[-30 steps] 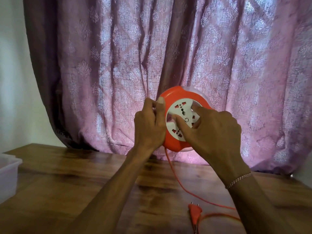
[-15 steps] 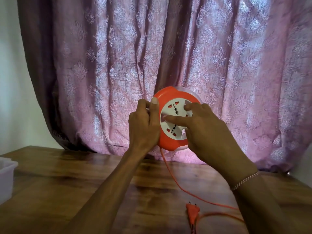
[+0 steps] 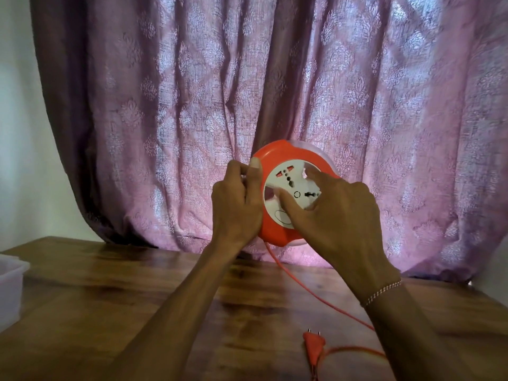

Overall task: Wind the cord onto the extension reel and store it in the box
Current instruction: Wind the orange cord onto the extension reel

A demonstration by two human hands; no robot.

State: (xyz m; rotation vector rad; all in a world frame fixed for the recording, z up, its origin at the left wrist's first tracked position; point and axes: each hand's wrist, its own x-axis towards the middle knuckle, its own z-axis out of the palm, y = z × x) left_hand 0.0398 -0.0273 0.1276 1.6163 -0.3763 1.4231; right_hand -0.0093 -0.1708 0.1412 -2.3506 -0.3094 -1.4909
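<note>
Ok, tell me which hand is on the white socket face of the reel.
The right hand: its fingers press the white socket face. The left hand instead grips the reel at its orange rim.

A wooden table (image 3: 110, 312) with a glossy, streaked grain is carrying everything here. An orange plug (image 3: 314, 342) is lying on it near the front edge, toward the right side, prongs pointing at the back edge. The orange cord (image 3: 354, 351) is trailing from the plug rightward along the tabletop. A translucent plastic box (image 3: 11, 287) is sitting at the left edge, only partly in view.
</note>
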